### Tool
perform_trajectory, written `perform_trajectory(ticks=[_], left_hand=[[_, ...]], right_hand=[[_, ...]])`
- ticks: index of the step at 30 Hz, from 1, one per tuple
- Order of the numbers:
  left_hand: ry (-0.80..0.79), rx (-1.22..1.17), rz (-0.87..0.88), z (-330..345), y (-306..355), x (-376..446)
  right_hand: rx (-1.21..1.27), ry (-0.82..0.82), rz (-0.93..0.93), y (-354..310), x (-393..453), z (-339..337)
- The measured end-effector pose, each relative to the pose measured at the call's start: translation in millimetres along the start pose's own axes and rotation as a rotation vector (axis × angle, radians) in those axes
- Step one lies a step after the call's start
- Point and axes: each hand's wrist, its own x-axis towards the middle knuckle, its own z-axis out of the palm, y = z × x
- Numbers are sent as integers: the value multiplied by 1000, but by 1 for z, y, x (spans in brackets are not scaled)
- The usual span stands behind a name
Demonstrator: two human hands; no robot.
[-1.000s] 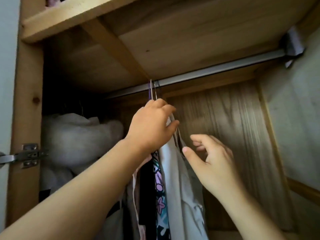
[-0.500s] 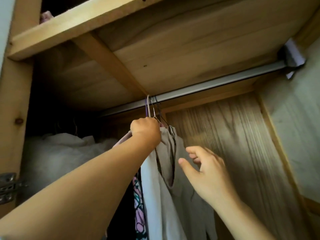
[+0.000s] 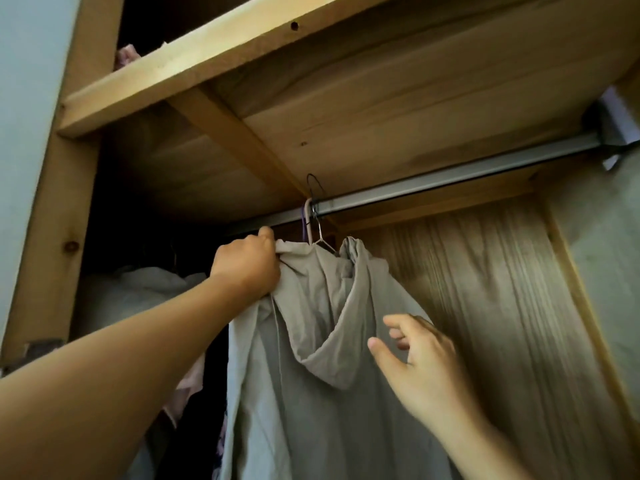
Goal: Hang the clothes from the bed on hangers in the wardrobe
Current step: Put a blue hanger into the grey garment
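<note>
A grey hooded garment (image 3: 311, 375) hangs on a hanger (image 3: 320, 237) whose hook sits on the metal wardrobe rail (image 3: 450, 178). My left hand (image 3: 247, 266) grips the garment's left shoulder just under the rail. My right hand (image 3: 420, 365) hovers with spread fingers in front of the garment's right side, beside the drooping hood, holding nothing. More hanger hooks crowd the same spot on the rail.
Other clothes (image 3: 194, 393) hang to the left, partly hidden by my left arm. A pale bundle (image 3: 138, 289) sits in the dark left part. A wooden shelf (image 3: 242, 53) runs overhead. The rail's right stretch is bare; the wooden back panel (image 3: 485, 306) shows.
The grey garment has swung round so its hood faces me. My left hand shifted from the hanger necks to the garment's shoulder. The view moved closer and upward.
</note>
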Motion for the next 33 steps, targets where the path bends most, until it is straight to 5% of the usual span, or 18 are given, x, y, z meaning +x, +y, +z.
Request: perform_trajectory(ticks=[8, 17, 20, 26, 33], left_hand=[[109, -69, 172, -4, -52, -118], [-3, -119, 167, -41, -110, -290], [-94, -156, 98, -68, -123, -354], [-274, -106, -96, -122, -151, -498], [-425, -218, -435, -220, -173, -650]], right_hand=[[69, -70, -17, 1, -30, 13], [158, -152, -235, -20, -105, 50], [267, -208, -304, -34, -136, 59], [760, -609, -130, -90, -237, 60], [950, -754, -67, -173, -373, 36]])
